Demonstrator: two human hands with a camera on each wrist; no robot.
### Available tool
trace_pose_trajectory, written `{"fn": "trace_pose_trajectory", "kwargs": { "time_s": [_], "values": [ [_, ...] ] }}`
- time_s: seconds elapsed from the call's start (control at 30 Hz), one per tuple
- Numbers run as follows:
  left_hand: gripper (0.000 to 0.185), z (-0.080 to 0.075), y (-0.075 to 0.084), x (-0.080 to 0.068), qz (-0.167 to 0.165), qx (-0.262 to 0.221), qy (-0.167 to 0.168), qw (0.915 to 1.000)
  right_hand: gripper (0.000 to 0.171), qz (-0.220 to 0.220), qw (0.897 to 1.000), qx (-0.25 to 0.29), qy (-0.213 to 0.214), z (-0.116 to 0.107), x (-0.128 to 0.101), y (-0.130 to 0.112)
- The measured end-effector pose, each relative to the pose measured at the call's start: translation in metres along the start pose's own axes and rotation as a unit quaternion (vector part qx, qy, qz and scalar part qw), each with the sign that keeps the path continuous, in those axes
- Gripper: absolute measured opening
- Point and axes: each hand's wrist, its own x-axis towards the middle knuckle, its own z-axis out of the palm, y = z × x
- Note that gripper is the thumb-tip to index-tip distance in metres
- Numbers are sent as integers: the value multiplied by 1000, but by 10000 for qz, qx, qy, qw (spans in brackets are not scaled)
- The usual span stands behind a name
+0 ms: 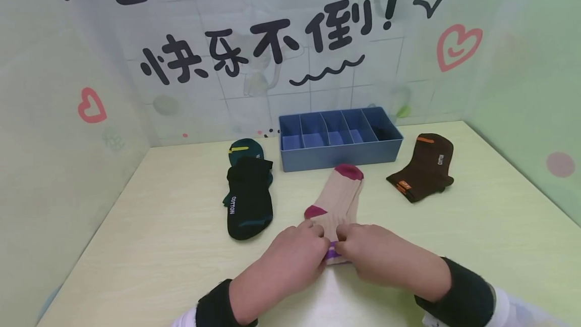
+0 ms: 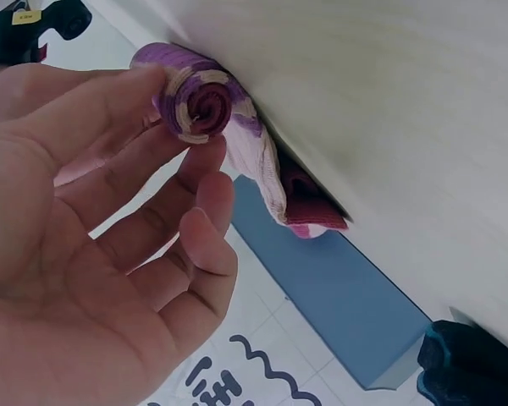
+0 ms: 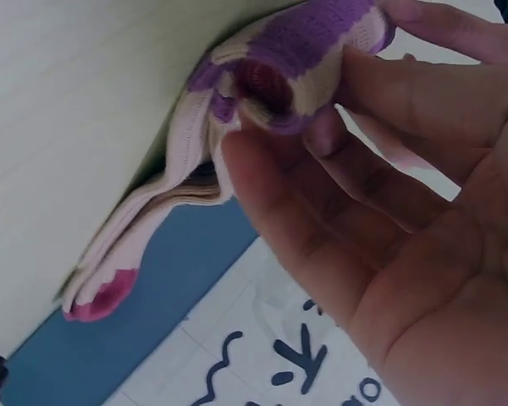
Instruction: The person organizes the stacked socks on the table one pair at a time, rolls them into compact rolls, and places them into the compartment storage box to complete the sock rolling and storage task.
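A pair of pale pink socks [image 1: 338, 196] with magenta toes and heels lies on the table, its purple-striped cuff end rolled into a spiral. My left hand [image 1: 297, 251] pinches the left end of the roll [image 2: 205, 106] between thumb and fingers; the other fingers curl loosely below. At the opposite end, my right hand [image 1: 379, 254] pinches the same roll [image 3: 309, 42] with thumb and fingertips. The toe ends stretch away from me, flat towards the blue box. In the head view both hands partly hide the roll.
A blue box [image 1: 340, 158] with several compartments stands at the back; something dark lies in its rightmost one. Left of the pink socks, black socks [image 1: 249, 201] overlap dark green ones [image 1: 245, 148]. Brown socks [image 1: 428, 165] lie to the right. Printed sheeting walls the table's back and sides.
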Motion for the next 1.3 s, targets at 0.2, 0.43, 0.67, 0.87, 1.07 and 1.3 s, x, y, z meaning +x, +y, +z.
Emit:
{"fn": "trace_pose_trajectory", "kwargs": {
  "time_s": [0.2,0.43,0.67,0.87,1.07,1.3],
  "values": [
    [13,1,0,-1,28,88,74,9999,21,-283,9827,-1701,670,6,-6,-11],
    [17,2,-2,0,50,118,-103,9999,25,-373,9827,-1743,499,9,-4,-13],
    [20,4,-3,-1,176,381,-213,9989,27,-305,9924,-1181,150,5,-1,-5],
    [18,4,-3,-1,414,527,-252,9974,29,-7,9993,-107,-368,0,3,5],
    [28,4,-3,0,500,403,-243,9976,26,114,9982,405,-425,0,3,12],
    [27,4,-4,1,680,306,-277,9968,19,456,9812,1749,-674,-2,3,17]
  ]
}}
